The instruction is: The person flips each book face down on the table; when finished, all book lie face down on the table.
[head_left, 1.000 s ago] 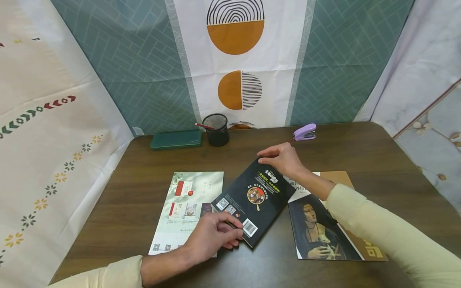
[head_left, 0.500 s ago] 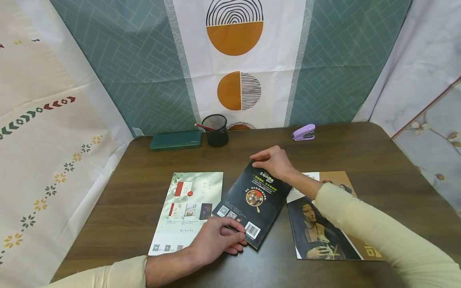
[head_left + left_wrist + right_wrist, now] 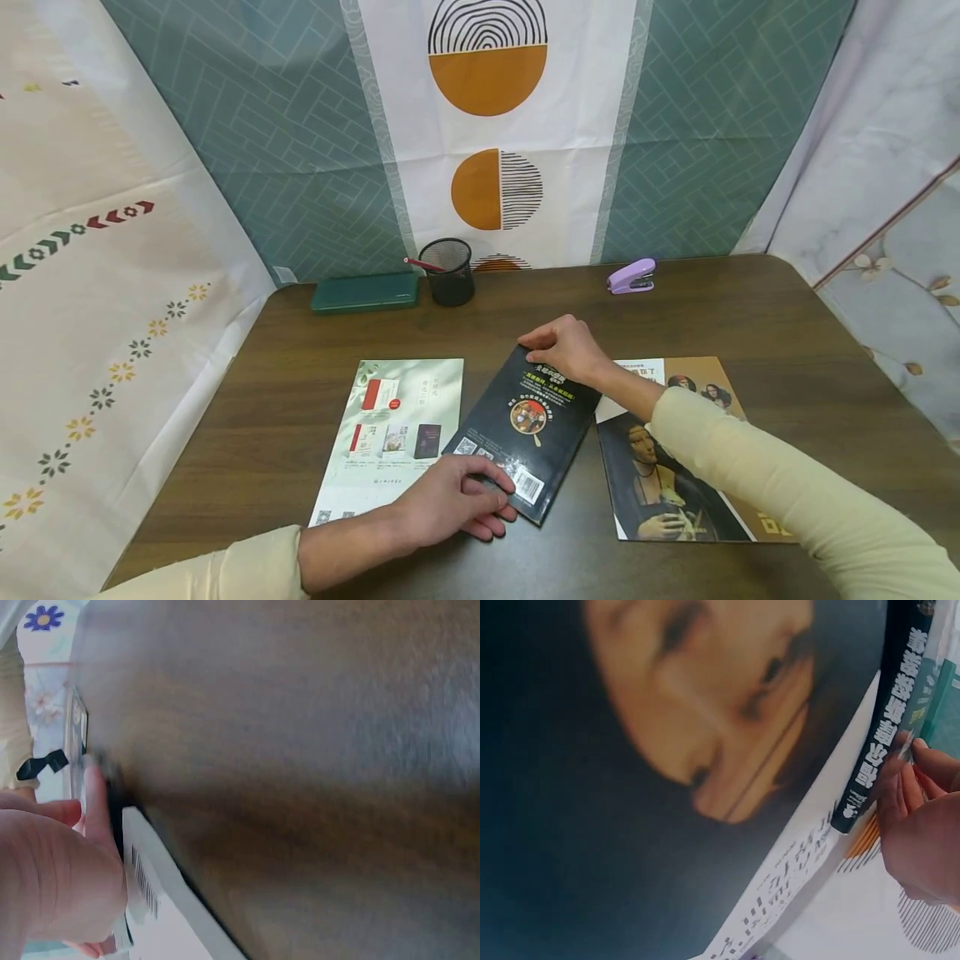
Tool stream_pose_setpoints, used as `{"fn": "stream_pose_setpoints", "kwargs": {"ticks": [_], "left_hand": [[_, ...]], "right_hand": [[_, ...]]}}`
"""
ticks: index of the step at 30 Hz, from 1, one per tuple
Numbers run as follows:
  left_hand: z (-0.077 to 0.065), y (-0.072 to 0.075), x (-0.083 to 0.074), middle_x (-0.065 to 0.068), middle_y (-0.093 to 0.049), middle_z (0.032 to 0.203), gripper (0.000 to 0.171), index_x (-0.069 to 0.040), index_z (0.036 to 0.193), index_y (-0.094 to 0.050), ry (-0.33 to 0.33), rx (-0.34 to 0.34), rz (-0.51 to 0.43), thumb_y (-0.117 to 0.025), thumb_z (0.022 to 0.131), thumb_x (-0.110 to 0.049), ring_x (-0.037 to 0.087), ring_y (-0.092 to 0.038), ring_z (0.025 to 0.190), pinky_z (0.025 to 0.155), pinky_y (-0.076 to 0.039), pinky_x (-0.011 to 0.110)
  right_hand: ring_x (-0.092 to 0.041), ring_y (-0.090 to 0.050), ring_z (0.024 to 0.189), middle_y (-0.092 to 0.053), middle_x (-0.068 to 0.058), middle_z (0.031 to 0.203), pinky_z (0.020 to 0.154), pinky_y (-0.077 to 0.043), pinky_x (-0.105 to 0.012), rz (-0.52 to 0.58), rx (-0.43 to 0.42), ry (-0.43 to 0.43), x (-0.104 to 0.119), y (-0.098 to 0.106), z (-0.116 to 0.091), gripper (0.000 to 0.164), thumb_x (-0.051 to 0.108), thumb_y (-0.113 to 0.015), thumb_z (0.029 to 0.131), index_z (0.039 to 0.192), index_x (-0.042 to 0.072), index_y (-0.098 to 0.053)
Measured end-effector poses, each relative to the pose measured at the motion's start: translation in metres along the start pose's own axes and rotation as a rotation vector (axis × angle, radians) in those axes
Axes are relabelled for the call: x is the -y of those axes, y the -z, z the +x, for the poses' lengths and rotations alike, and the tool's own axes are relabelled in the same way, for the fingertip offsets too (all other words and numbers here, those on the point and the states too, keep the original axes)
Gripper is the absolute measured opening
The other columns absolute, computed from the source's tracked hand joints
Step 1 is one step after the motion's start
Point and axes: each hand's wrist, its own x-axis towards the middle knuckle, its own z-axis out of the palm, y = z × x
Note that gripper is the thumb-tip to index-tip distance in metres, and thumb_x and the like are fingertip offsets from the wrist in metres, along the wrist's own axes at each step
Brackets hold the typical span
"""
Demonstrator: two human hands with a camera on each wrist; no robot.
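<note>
A black book [image 3: 530, 421] with a magnifying-glass picture and a barcode lies tilted between two other printed pieces in the head view. My right hand [image 3: 567, 348] pinches its top edge. At the lower left corner my left hand [image 3: 453, 500] grips the near edge, its fingers covering part of the codes there. The right wrist view shows the book's lettered spine [image 3: 889, 724] beside the fingers. A pale green-and-white booklet [image 3: 390, 425] is on the left, partly behind the left hand. On the right is a book with a portrait cover [image 3: 652, 483], partly under the right forearm.
Along the back of the brown table [image 3: 247, 433] are a green case [image 3: 365, 293], a black mesh pen cup [image 3: 452, 287] with a red pencil [image 3: 423, 264], and a purple stapler [image 3: 632, 277]. Patterned cloths hang behind and at both sides.
The black book has moved slightly toward me and turned a little more upright. My right hand has moved left and nearer with it, while the left hand has shifted only slightly.
</note>
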Motion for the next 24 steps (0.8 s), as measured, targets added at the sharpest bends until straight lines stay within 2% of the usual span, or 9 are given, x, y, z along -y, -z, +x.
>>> {"fn": "stream_pose_setpoints", "kwargs": {"ticks": [5, 9, 13, 15, 18, 21, 24], "left_hand": [[0.000, 0.008, -0.006, 0.018, -0.079, 0.098, 0.022, 0.003, 0.124, -0.067, 0.034, 0.054, 0.040, -0.066, 0.103, -0.002, 0.023, -0.077, 0.076, 0.071, -0.065, 0.039], [0.001, 0.020, -0.015, 0.017, -0.079, 0.099, 0.026, 0.003, 0.127, -0.068, 0.055, 0.095, 0.078, -0.068, 0.103, -0.006, 0.021, -0.075, 0.075, 0.071, -0.065, 0.037], [0.003, 0.037, -0.027, 0.017, -0.079, 0.100, 0.030, 0.003, 0.129, -0.068, 0.020, 0.136, 0.150, -0.070, 0.102, -0.009, 0.018, -0.073, 0.074, 0.070, -0.064, 0.033], [0.005, 0.047, -0.034, 0.018, -0.078, 0.101, 0.032, 0.003, 0.131, -0.067, -0.036, 0.151, 0.217, -0.071, 0.102, -0.009, 0.021, -0.072, 0.077, 0.070, -0.063, 0.031], [0.011, 0.063, -0.041, 0.012, -0.078, 0.104, 0.034, 0.002, 0.132, -0.068, -0.167, 0.143, 0.367, -0.075, 0.100, -0.010, 0.026, -0.071, 0.085, 0.074, -0.060, 0.029], [0.018, 0.077, -0.044, 0.005, -0.076, 0.112, 0.040, -0.004, 0.134, -0.070, -0.293, 0.079, 0.544, -0.081, 0.097, -0.016, 0.027, -0.069, 0.099, 0.083, -0.059, 0.032], [0.023, 0.086, -0.044, 0.002, -0.070, 0.133, 0.059, -0.009, 0.143, -0.065, -0.353, 0.017, 0.688, -0.087, 0.092, -0.025, 0.024, -0.064, 0.117, 0.094, -0.058, 0.036]], "right_hand": [[-0.032, -0.073, 0.116, -0.076, -0.015, 0.124, 0.100, -0.057, -0.048, -0.007, 0.030, 0.017, -0.001, 0.001, -0.003, 0.034, 0.002, -0.077, 0.096, 0.130, -0.001, -0.074], [-0.035, -0.069, 0.123, -0.071, -0.016, 0.134, 0.104, -0.054, -0.050, 0.000, 0.038, 0.024, 0.003, 0.007, -0.007, 0.045, 0.004, -0.077, 0.097, 0.141, 0.000, -0.067], [-0.040, -0.061, 0.134, -0.063, -0.019, 0.147, 0.109, -0.050, -0.054, 0.017, 0.051, 0.031, 0.005, 0.017, -0.013, 0.060, 0.007, -0.079, 0.097, 0.151, -0.001, -0.056], [-0.041, -0.055, 0.140, -0.057, -0.020, 0.153, 0.112, -0.047, -0.055, 0.013, 0.062, 0.034, 0.003, 0.021, -0.015, 0.066, 0.009, -0.079, 0.097, 0.155, -0.001, -0.050], [-0.043, -0.046, 0.147, -0.047, -0.021, 0.161, 0.116, -0.042, -0.057, 0.005, 0.087, 0.036, 0.001, 0.028, -0.020, 0.076, 0.013, -0.081, 0.096, 0.160, -0.002, -0.042], [-0.044, -0.039, 0.151, -0.039, -0.020, 0.167, 0.118, -0.038, -0.059, 0.016, 0.121, 0.041, -0.003, 0.034, -0.026, 0.087, 0.014, -0.084, 0.094, 0.164, -0.001, -0.034], [-0.045, -0.034, 0.153, -0.033, -0.020, 0.170, 0.119, -0.036, -0.061, 0.041, 0.153, 0.058, -0.007, 0.038, -0.035, 0.095, 0.014, -0.087, 0.091, 0.166, 0.000, -0.030]]}}
